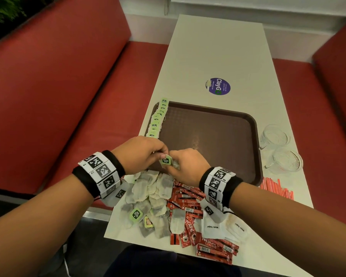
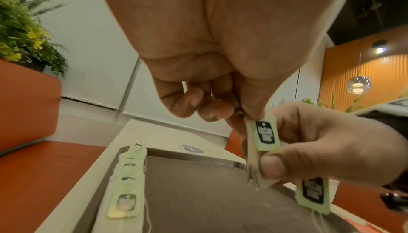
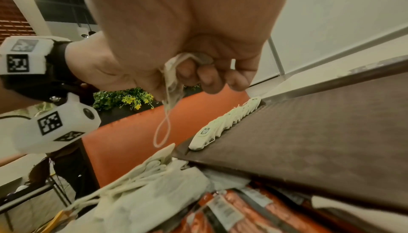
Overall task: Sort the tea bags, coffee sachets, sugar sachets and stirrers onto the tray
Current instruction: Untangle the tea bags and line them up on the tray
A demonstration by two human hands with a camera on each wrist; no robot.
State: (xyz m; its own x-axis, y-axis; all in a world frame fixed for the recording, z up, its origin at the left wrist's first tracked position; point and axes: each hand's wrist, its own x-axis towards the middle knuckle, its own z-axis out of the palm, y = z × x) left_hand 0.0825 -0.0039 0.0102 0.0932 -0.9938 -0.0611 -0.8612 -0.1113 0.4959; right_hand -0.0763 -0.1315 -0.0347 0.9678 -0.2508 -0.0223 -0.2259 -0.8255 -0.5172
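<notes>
At the bottom of the head view a heap of tea bags point(image 1: 148, 198), red coffee sachets point(image 1: 190, 216) and white sugar sachets point(image 1: 214, 226) lies on the near end of the long white worktop point(image 1: 218, 47), partly covered by both wrists. Just above it, at frame centre, the left hand point(image 1: 140, 152) and right hand point(image 1: 188, 166) meet over the near rim of the brown tray point(image 1: 256, 136), together pinching one green-tagged tea bag point(image 1: 166, 161). The left wrist view alone shows a second tag hanging under the right hand; the right wrist view shows bag and string bunched in curled fingers. A row of tea bags point(image 1: 158, 118) lines the tray's left edge. Striped stirrers point(image 1: 276, 186), lower right, are half hidden by the tray; two glass cups point(image 1: 282, 148) stand beside it. Red bench seats point(image 1: 58, 96) flank both sides.
</notes>
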